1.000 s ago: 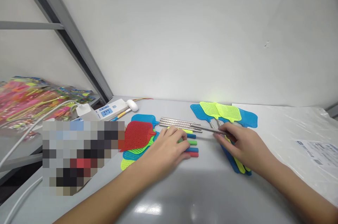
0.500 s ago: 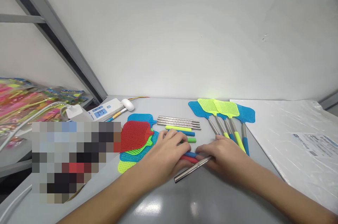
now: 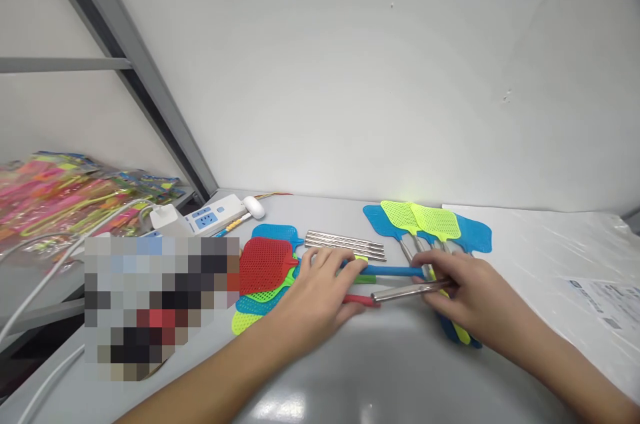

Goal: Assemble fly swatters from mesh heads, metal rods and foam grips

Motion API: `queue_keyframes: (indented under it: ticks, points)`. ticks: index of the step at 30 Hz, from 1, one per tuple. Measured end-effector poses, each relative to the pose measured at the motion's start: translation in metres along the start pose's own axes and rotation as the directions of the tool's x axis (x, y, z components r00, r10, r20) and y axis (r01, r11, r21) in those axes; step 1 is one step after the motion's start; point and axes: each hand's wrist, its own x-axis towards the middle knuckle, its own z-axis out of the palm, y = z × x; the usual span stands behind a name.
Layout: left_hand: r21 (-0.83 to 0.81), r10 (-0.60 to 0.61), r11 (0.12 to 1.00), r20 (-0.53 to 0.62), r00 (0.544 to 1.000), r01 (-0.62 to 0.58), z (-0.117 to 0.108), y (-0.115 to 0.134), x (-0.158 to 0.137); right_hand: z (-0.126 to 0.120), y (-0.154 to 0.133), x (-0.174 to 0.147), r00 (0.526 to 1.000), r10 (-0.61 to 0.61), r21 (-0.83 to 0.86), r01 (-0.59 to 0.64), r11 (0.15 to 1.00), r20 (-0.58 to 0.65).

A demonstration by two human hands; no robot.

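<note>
Right-hand grip (image 3: pixel 473 284) is curling round a slick metal tube (image 3: pixel 405 292) over the counter (image 3: pixel 390 371), a smooth blue handle (image 3: pixel 393 271) spanning to the left-hand grip (image 3: pixel 325 284), which is draping over a red handle (image 3: pixel 363 301) too (can't tell if it's clasping either). Holey plastic swatter heads (image 3: pixel 267 264) are lying left; crinkly clear packets (image 3: pixel 95 191) are holding pink-and-yellow stuff further left.

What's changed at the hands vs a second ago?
The right hand grips the same shiny metal tube, its free end now nearer the person. A smooth blue cylindrical handle was drawn rightward, its end now at that hand's fingers. Unchanged: left hand over the handles, red mesh swatter head on its pile, row of loose silvery metal tubes.
</note>
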Motion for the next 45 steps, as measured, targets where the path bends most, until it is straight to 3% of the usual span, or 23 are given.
queue_keyframes:
  ticks: [6,11,16,19,23,28,33,38,45]
  points:
    - [0.181,-0.01,0.983,-0.095,0.995,0.028,-0.002,-0.01,0.008,-0.001,0.006,0.002,0.978,-0.125,0.116,0.145,0.983,-0.168]
    - [0.263,-0.001,0.964,-0.112,0.994,0.03,-0.001,-0.015,0.012,-0.001,0.003,-0.001,0.964,-0.179,0.168,0.213,0.963,-0.198]
    - [0.217,0.01,0.976,-0.113,0.993,0.015,-0.01,-0.017,0.008,-0.006,0.002,-0.006,0.93,-0.308,0.089,0.331,0.939,-0.201]
    - [0.141,0.104,0.986,-0.106,0.989,-0.089,-0.018,-0.012,0.002,-0.003,-0.001,-0.006,0.908,-0.355,0.033,0.371,0.928,-0.222]
    - [0.049,0.207,0.977,-0.009,0.978,-0.206,-0.018,0.008,-0.004,0.009,-0.015,-0.008,0.905,-0.372,0.037,0.387,0.921,-0.205]
    - [-0.069,0.197,0.979,0.102,0.975,-0.191,-0.006,0.027,-0.01,0.02,-0.03,-0.014,0.904,-0.412,0.049,0.419,0.906,-0.117]
    - [-0.079,0.106,0.992,0.09,0.99,-0.099,-0.008,0.02,-0.011,0.003,-0.009,-0.007,0.931,-0.347,-0.04,0.345,0.938,-0.114]
    - [-0.077,0.04,0.996,0.087,0.995,-0.033,-0.014,0.014,-0.008,-0.009,0.018,0.005,0.896,-0.381,-0.17,0.349,0.922,-0.226]
    - [-0.036,0.04,0.999,0.106,0.994,-0.037,-0.011,0.012,-0.007,-0.007,0.02,0.007,0.865,-0.448,-0.331,0.364,0.871,-0.227]
